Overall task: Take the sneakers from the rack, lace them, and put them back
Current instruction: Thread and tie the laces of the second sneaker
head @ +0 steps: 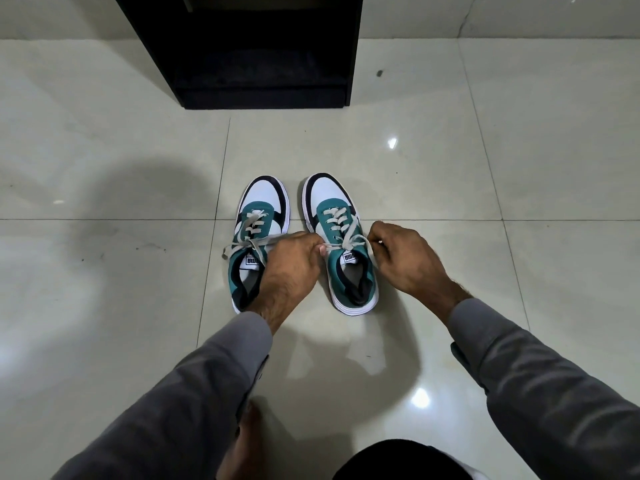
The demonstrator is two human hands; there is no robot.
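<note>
Two teal, white and black sneakers stand side by side on the floor, toes pointing away from me. The left sneaker (258,216) has grey laces with loose ends trailing to its left. The right sneaker (332,216) is laced up through its eyelets. My left hand (291,261) pinches one end of the right sneaker's lace (346,239) between the shoes and partly covers the left sneaker's heel. My right hand (398,258) pinches the other end at the shoe's right side. The two ends cross over the tongue.
A dark shoe rack (263,64) stands on the floor straight ahead, beyond the sneakers, its lower shelf in shadow. Glossy pale floor tiles (450,188) spread all around. My bare foot (242,441) and dark-clothed knee show at the bottom edge.
</note>
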